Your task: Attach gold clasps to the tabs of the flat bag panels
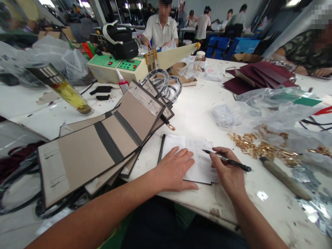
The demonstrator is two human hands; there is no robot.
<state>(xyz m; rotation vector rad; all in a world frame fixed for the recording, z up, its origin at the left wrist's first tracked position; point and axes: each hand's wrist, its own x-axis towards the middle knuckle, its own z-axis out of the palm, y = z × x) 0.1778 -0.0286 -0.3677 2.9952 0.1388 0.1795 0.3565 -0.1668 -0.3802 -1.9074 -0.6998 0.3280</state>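
My left hand (pixel 176 169) lies flat with fingers spread on a sheet of white paper (pixel 198 166), close to the table's front edge. A dark-edged board (pixel 161 148) shows beneath the paper. Between the fingers of my right hand (pixel 229 169) is a black pen (pixel 233 162), its tip pointing left over the paper; I cannot tell whether the tip touches it. To the left of the paper, several beige panels with dark edges, like unfolded bag pieces (pixel 85 152), lie stacked and overlapping. A gold-tipped strap end (pixel 168 124) sticks out from the stack.
Gold metal fittings (pixel 259 145) and a grey-brown rod (pixel 285 178) lie to the right, beside plastic bags (pixel 275 103). Maroon panels (pixel 261 76) are piled behind. A tea bottle (pixel 64 90), a green-topped machine (pixel 119 67) and a co-worker (pixel 162 31) are farther off.
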